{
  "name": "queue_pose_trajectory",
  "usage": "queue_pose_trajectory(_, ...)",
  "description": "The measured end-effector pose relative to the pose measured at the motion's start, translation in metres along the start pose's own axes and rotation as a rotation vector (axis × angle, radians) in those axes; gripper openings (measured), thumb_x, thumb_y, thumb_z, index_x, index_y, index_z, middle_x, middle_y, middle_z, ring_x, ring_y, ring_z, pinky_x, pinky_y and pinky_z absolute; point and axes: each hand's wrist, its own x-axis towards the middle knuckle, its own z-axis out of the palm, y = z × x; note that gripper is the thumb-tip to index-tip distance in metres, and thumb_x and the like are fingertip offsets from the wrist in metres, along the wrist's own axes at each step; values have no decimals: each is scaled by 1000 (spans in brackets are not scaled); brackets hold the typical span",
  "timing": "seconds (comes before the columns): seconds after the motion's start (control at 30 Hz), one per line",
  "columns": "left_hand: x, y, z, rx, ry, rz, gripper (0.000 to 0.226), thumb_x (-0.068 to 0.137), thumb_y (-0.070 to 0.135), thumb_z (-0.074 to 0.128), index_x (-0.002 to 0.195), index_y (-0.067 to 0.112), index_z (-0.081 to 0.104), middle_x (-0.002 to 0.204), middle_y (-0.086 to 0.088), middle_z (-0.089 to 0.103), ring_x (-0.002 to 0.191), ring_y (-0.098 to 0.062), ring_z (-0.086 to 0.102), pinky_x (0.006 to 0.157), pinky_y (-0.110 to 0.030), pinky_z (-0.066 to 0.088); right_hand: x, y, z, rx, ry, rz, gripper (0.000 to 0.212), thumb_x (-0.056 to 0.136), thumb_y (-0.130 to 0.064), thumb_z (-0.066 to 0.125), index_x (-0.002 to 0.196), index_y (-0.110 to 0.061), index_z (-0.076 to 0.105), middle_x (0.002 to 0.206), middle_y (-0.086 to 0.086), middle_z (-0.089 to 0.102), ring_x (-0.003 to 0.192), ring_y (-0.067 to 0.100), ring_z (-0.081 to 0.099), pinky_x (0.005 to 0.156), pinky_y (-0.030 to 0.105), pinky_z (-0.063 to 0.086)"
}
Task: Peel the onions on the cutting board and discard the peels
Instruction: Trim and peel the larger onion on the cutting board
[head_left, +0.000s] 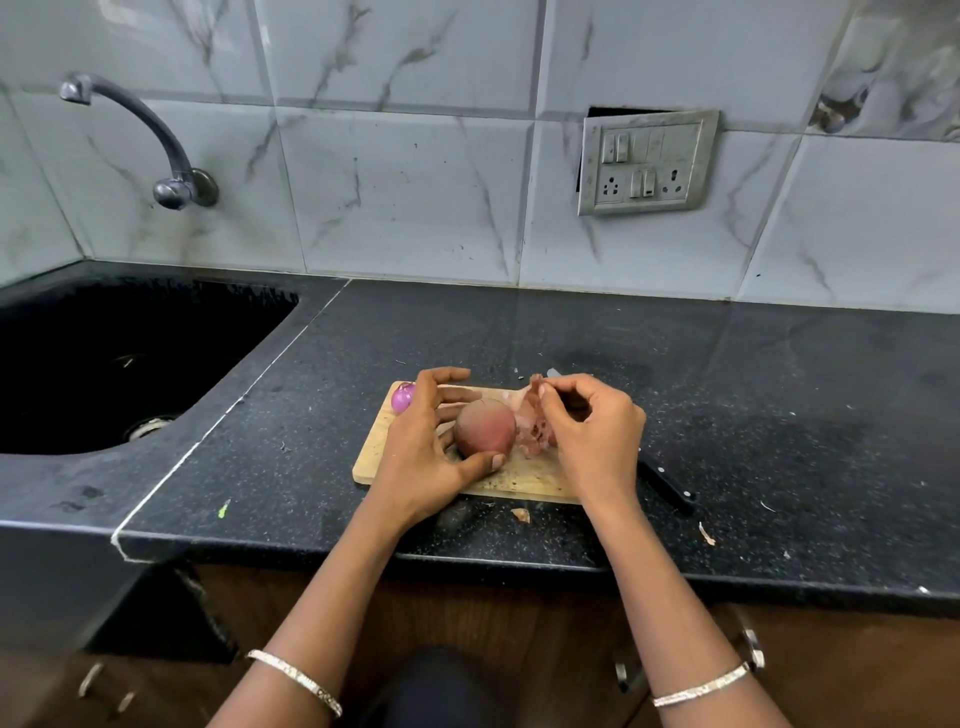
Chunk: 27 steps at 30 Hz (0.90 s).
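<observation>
Black counter (727, 389), board (375, 458): L hand (421, 452) holds onion (485, 428), R hand (597, 436) pinches peel (532, 415)

Your single wide-angle head-worn camera looks forward and down from above the front edge of the black speckled stone counter (727, 415), close over the pale wooden cutting board (371, 461), with the grey marbled tile wall (415, 182) filling the upper frame.

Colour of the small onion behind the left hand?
Shiny purple; the small onion shows best in head view.
</observation>
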Motion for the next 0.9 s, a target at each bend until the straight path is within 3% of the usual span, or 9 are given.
queue_pose_trajectory(0.07,0,-1,-1,1,-9,-5,84,64,16,96,133,28,50,128,8,61,119,-9,62,101,-39,56,9,-1,-1,-11,-24,5,5,90,-18,75,88,-17,79,74,-13,72,67,-9,66,58,2,44)
queue_pose_trajectory(0.23,0,-6,-3,-10,-16,-11,75,68,19,92,135,32,59,133,13,60,123,-8,60,103,-40,55,27,3,1,-89,-36,48,6,90,-24,75,87,-22,80,73,-20,69,73,-8,65,64,2,43)
queue_pose_trajectory(0.3,-1,-5,-2,-24,-11,-19,71,72,14,91,134,30,61,132,11,61,124,-8,59,102,-39,56,33,6,2,-89,-25,82,6,90,-25,76,90,-22,81,75,-19,71,74,-8,65,67,6,45)
queue_pose_trajectory(0.37,0,-4,-2,-17,0,-7,67,74,14,90,133,28,63,130,11,63,122,-8,61,101,-39,57,38,5,2,-115,-75,92,12,88,-28,78,97,-22,81,83,-15,75,79,-5,67,75,19,54)
queue_pose_trajectory(0.47,1,-4,-3,42,16,31,64,71,29,90,130,26,66,126,13,65,118,-5,62,99,-41,57,44,2,2,-132,-208,129,35,85,-33,80,115,-18,76,93,-10,76,84,-1,68,84,21,56)
queue_pose_trajectory(0.57,0,-2,-5,93,31,62,66,71,38,86,132,27,65,125,13,64,117,-4,61,98,-42,57,43,-3,-13,-209,-148,139,31,89,-32,76,116,-19,76,96,-9,76,87,1,68,89,27,58)
queue_pose_trajectory(0.67,-1,0,-4,98,49,77,70,72,27,91,135,24,61,123,13,63,115,-2,60,93,-32,59,28,-3,-41,-423,-98,184,22,93,-30,71,112,-22,78,106,-5,77,102,16,69,97,35,53)
queue_pose_trajectory(0.8,-1,1,-1,154,67,111,61,70,20,93,121,22,60,114,15,64,107,7,60,84,-7,49,5,4,-62,-732,-218,287,30,93,-32,69,119,-19,73,116,2,73,109,26,65,88,37,51)
queue_pose_trajectory(0.9,-1,1,0,208,73,148,56,70,21,93,120,20,65,113,14,67,103,3,62,85,-8,48,-5,9,-64,-809,-229,313,31,94,-37,68,119,-19,72,112,4,73,106,28,65,86,40,54)
